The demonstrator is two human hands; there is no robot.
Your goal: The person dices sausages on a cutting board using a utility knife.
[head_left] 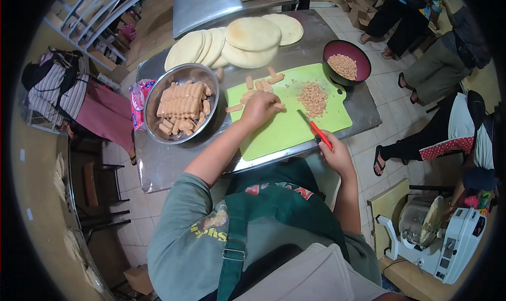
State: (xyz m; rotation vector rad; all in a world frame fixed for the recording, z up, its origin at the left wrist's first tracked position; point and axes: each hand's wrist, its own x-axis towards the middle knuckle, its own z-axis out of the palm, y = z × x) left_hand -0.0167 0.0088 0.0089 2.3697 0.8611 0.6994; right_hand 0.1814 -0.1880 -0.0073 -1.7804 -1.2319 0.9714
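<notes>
My left hand (260,110) is closed on a sausage (278,106) against the green cutting board (274,135). In my right hand (337,154) is a knife (319,133) with a red handle, its dark blade pointing up and left over the board. Beyond my left fingers lie several loose whole sausages (275,79). A heap of chopped sausage (313,99) sits on the board's right side. To the left, a steel bowl (153,98) holds many stacked sausages (182,101). At the board's far right corner, a dark red bowl (363,64) contains more chopped pieces.
Flat round breads (252,35) overlap at the back of the metal table (158,169). A pink packet (138,103) lies left of the steel bowl. Several people stand around the room. A stand mixer (458,243) is at the lower right, with a person's hand nearby.
</notes>
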